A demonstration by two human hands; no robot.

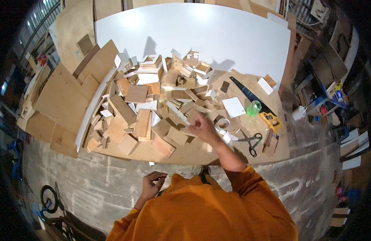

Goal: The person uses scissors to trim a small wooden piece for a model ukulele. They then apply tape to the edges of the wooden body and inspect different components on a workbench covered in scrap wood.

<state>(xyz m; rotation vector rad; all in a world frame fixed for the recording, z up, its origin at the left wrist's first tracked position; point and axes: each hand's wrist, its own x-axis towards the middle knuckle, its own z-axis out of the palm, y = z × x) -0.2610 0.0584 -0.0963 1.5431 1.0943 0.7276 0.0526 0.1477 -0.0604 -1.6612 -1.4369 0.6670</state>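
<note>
My right hand (201, 127) reaches over the front middle of a heap of wood offcuts (143, 120). Its fingers are curled and slightly blurred; whatever they hold, if anything, is hidden. A narrow pale strip (176, 111) lies right beside those fingers, and I cannot tell whether they touch it. To the right of the wrist lies a white tape roll (222, 124). My left hand (154, 184) hovers in front of my body, short of the table's front edge, with fingers loosely bent, thumb apart and nothing visible in it.
Right of the heap lie a handsaw (251, 96) with a yellow handle, a green round container (253, 108), a white square panel (233, 107) and scissors (251, 143). A large white board (193, 36) stands behind. Plywood sheets (58, 100) lean at left.
</note>
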